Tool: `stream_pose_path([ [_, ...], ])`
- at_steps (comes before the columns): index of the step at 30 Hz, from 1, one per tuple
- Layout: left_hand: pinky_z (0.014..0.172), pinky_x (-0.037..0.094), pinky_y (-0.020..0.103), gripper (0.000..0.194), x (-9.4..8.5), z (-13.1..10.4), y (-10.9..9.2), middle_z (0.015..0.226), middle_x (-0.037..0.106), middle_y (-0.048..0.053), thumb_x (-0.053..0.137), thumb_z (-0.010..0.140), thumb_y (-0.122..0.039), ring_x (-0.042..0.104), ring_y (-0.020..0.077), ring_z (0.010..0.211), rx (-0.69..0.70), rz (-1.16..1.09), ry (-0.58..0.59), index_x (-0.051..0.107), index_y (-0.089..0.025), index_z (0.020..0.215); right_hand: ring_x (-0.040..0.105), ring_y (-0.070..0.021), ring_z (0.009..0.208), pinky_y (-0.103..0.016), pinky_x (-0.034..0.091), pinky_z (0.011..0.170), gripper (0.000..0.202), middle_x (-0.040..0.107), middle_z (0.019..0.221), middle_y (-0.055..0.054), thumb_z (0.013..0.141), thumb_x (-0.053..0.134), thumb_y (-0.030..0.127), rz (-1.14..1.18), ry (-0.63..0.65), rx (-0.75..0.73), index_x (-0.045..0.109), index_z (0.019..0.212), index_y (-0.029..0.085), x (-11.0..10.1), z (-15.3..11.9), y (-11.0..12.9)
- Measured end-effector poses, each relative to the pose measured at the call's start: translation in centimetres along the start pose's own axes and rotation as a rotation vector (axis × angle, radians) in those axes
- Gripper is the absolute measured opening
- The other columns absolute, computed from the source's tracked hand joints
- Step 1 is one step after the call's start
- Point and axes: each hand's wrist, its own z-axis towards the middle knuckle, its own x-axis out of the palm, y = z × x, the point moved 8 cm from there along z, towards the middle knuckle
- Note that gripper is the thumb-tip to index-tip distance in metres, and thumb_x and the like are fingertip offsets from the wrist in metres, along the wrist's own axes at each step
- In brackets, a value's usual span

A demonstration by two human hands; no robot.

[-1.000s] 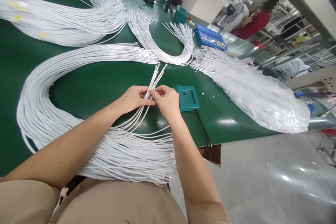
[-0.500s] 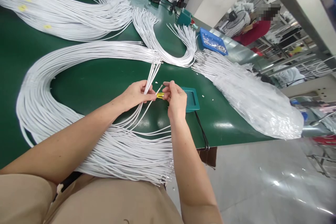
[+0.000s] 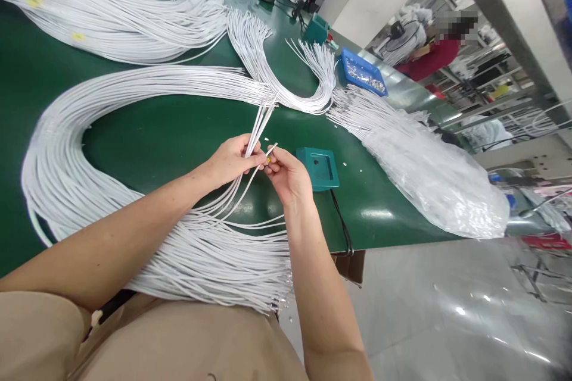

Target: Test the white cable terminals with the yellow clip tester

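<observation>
Several white cables [image 3: 258, 126] are pinched in my left hand [image 3: 236, 159], their tips pointing up and away. My right hand [image 3: 288, 174] touches the fingers of my left hand, its fingertips closed by the end of a single cable. A bit of yellow [image 3: 269, 160] shows between the two hands; most of it is hidden by fingers. Under my forearms lies a large looped bundle of white cables [image 3: 58, 131], its near ends by my right forearm. Just right of my right hand sits a green square box [image 3: 328, 169] with a recessed top.
More white cable bundles [image 3: 134, 18] lie at the back left. A blue tray [image 3: 363, 71] of small metal parts and a plastic-wrapped bundle [image 3: 429, 172] are on the right. Two people are in the background. The green table [image 3: 393, 226] ends at the right front.
My right hand has moved left and turned, closing in on my left hand. The yellow item is now mostly covered, and more of the green box shows. My left hand has hardly moved.
</observation>
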Motion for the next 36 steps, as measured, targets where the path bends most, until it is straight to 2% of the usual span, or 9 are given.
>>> stream_pose_path([
  [3, 0.055, 0.041, 0.022, 0.021, 0.1, 0.1, -0.2, 0.071, 0.061, -0.002, 0.066, 0.077, -0.025, 0.057, 0.009, 0.062, 0.038, 0.034, 0.008, 0.046, -0.019, 0.077, 0.04, -0.0053, 0.049, -0.022, 0.039, 0.054, 0.013, 0.045, 0.053, 0.006, 0.069, 0.067, 0.022, 0.037, -0.005, 0.034, 0.062, 0.06, 0.015, 0.1, 0.0, -0.1],
  [8, 0.059, 0.045, 0.023, 0.022, 0.7, -0.2, -1.0, 0.072, 0.065, -0.002, 0.062, 0.081, -0.022, 0.063, 0.0101, 0.066, 0.078, 0.042, 0.08, 0.041, -0.02, 0.076, 0.041, -0.0074, 0.045, -0.024, 0.038, 0.05, 0.025, 0.042, 0.05, 0.006, 0.081, 0.059, 0.035, -0.084, 0.024, 0.031, 0.07, 0.074, 0.014, 0.8, 0.3, 1.3],
  [14, 0.068, 0.05, 0.024, 0.018, 0.8, -0.4, -1.5, 0.074, 0.067, -0.002, 0.061, 0.081, -0.02, 0.068, 0.0116, 0.073, 0.101, 0.063, 0.083, 0.043, -0.019, 0.076, 0.045, -0.0082, 0.048, -0.024, 0.042, 0.053, 0.026, 0.041, 0.049, 0.006, 0.082, 0.065, 0.032, -0.023, 0.127, 0.124, 0.063, 0.061, 0.016, 1.2, 0.3, 0.5],
  [20, 0.07, 0.051, 0.026, 0.018, 0.8, -0.4, -1.5, 0.073, 0.066, -0.002, 0.061, 0.08, -0.023, 0.067, 0.012, 0.071, 0.119, 0.055, 0.078, 0.044, -0.019, 0.076, 0.05, -0.006, 0.055, -0.021, 0.047, 0.061, 0.026, 0.048, 0.057, 0.007, 0.08, 0.073, 0.041, 0.129, 0.123, 0.153, 0.066, 0.073, 0.016, 0.4, -0.5, -0.4],
  [24, 0.066, 0.048, 0.025, 0.018, 0.5, -0.3, -1.4, 0.072, 0.061, -0.003, 0.063, 0.08, -0.025, 0.063, 0.011, 0.067, 0.125, 0.135, 0.034, 0.046, -0.019, 0.075, 0.052, -0.006, 0.058, -0.021, 0.048, 0.065, 0.019, 0.051, 0.06, 0.007, 0.08, 0.073, 0.037, 0.139, 0.098, 0.173, 0.068, 0.08, 0.018, -0.1, -0.9, -0.7],
  [28, 0.071, 0.051, 0.028, 0.018, 0.6, -0.1, -0.9, 0.076, 0.064, -0.001, 0.065, 0.079, -0.024, 0.065, 0.0127, 0.071, 0.123, 0.031, 0.057, 0.048, -0.018, 0.079, 0.052, -0.0061, 0.06, -0.022, 0.048, 0.068, 0.014, 0.059, 0.068, 0.005, 0.078, 0.073, 0.03, 0.047, 0.071, 0.073, 0.072, 0.086, 0.019, -0.5, -1.1, -0.1],
  [31, 0.069, 0.05, 0.026, 0.016, 0.8, -0.1, -0.9, 0.075, 0.064, -0.002, 0.065, 0.08, -0.021, 0.064, 0.0121, 0.071, 0.138, -0.067, 0.088, 0.049, -0.018, 0.085, 0.054, -0.0076, 0.063, -0.023, 0.048, 0.068, 0.02, 0.065, 0.072, 0.002, 0.077, 0.072, 0.035, -0.075, 0.025, -0.047, 0.075, 0.085, 0.017, -0.8, -1.3, 1.0],
  [33, 0.064, 0.049, 0.024, 0.021, 1.0, -0.2, -1.0, 0.075, 0.062, -0.003, 0.064, 0.081, -0.019, 0.062, 0.0111, 0.07, 0.146, -0.109, 0.105, 0.054, -0.018, 0.099, 0.056, -0.0087, 0.065, -0.025, 0.049, 0.07, 0.021, 0.067, 0.074, 0.0, 0.074, 0.074, 0.036, -0.168, -0.025, -0.12, 0.075, 0.083, 0.017, -0.9, -1.5, 1.7],
  [36, 0.058, 0.045, 0.021, 0.043, 1.4, -0.4, -1.2, 0.075, 0.059, -0.004, 0.063, 0.083, -0.017, 0.056, 0.0084, 0.064, 0.125, -0.126, 0.146, 0.054, -0.02, 0.125, 0.06, -0.0115, 0.07, -0.028, 0.05, 0.075, 0.017, 0.07, 0.078, 0.0, 0.071, 0.076, 0.031, -0.359, -0.105, -0.259, 0.074, 0.082, 0.018, -1.0, -1.7, 2.7],
])
